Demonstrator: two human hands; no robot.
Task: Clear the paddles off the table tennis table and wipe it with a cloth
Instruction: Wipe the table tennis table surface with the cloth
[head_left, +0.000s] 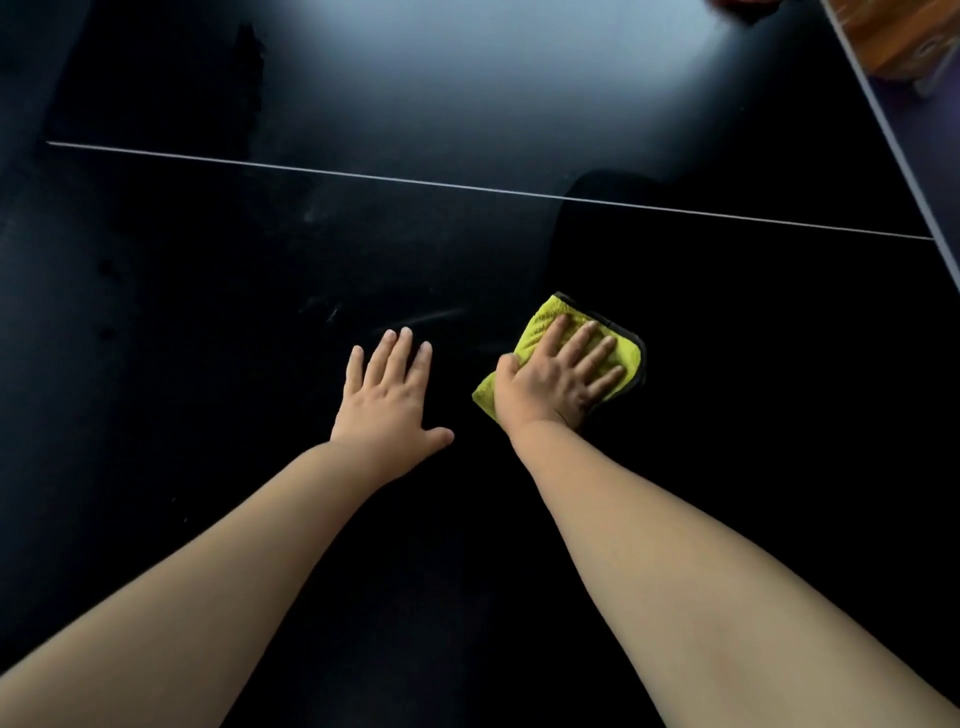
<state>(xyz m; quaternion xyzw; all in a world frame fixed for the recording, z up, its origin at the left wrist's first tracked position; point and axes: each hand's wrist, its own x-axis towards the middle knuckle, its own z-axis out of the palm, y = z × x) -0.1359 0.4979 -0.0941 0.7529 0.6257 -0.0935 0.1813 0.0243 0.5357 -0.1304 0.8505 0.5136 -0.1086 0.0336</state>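
A folded yellow cloth (540, 325) with a dark edge lies on the black table tennis table (208, 364), right of centre. My right hand (558, 374) presses flat on the cloth, fingers straight and spread. My left hand (387, 400) rests flat on the bare table just to the left of the cloth, fingers straight, holding nothing. No paddle shows clearly on the table.
A thin white line (467, 186) crosses the table from left to right. The table's pale edge (883, 119) runs diagonally at the upper right, with floor and an orange-brown object (904, 36) beyond it. Faint smears mark the surface near my left hand.
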